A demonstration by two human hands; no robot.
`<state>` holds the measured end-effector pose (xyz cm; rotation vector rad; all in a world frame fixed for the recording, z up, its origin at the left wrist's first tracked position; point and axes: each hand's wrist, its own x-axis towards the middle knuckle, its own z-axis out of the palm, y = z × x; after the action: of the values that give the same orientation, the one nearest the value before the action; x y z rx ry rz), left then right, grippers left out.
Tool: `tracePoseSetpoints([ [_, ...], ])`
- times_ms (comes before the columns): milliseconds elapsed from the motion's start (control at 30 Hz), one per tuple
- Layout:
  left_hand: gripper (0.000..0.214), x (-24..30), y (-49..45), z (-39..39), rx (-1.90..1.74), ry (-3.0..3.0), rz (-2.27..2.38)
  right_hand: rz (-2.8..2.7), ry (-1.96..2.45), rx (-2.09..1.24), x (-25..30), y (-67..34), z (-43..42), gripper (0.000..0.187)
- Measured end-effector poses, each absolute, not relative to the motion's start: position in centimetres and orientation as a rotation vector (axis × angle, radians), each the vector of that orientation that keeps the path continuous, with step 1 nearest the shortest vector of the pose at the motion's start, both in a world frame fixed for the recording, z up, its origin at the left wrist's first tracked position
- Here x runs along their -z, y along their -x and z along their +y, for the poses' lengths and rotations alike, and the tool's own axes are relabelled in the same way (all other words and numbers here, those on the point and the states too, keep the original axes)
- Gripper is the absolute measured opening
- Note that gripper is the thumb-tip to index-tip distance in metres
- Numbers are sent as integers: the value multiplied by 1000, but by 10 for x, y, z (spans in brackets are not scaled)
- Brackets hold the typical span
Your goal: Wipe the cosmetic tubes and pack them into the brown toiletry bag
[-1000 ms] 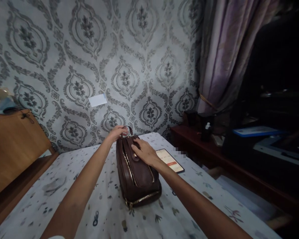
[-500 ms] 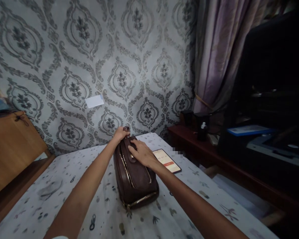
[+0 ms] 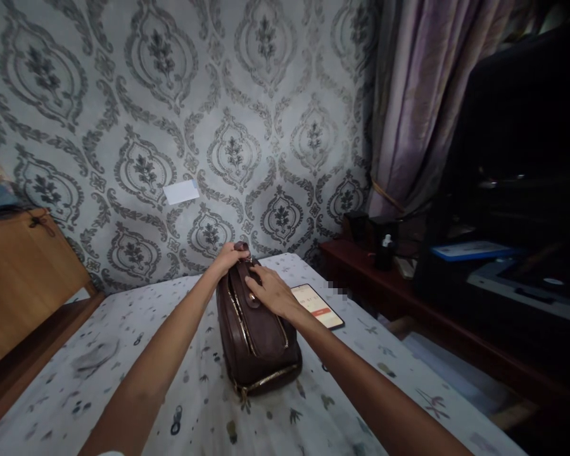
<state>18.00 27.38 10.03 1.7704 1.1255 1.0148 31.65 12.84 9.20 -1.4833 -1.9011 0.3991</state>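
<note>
A dark brown handbag [image 3: 266, 342] with gold zippers lies on the bed, its far end toward the wall. My left hand [image 3: 230, 257] is closed at that far end, around the bag's short strap [image 3: 241, 246]. On the upper right of the bag rests my right hand [image 3: 274, 292], thumb and fingers apart, the thumb close to a gold snap [image 3: 252, 296]. Part of the bag's right side is hidden under this hand. Just beyond my right wrist lies a phone [image 3: 319, 308] with a lit screen.
The bed's patterned sheet [image 3: 180, 354] surrounds the bag. A wooden panel [image 3: 23, 278] stands at left, and patterned wallpaper [image 3: 232, 152] rises behind. To the right are a dark red shelf [image 3: 351, 253] with small black items, a tied curtain [image 3: 408, 107] and a blue-edged flat object [image 3: 472, 249].
The view has shifted very slightly. Both hands stay at nearly the same places on the handbag.
</note>
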Motion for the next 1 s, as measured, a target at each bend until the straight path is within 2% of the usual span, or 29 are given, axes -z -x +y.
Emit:
tracePoseSetpoints([
  [300,28,-111,-151,264,-977,-1767,1097,-1910,1486,-413,-91,-317,129,50],
  [667,15,-79,-122,252,-1136,-1852,1288,-1904,1460,-359,-83,-318,135,51],
  [1000,23,-60,-143,245,-1364,-1877,1575,-1907,1506,-241,-94,-310,107,48],
])
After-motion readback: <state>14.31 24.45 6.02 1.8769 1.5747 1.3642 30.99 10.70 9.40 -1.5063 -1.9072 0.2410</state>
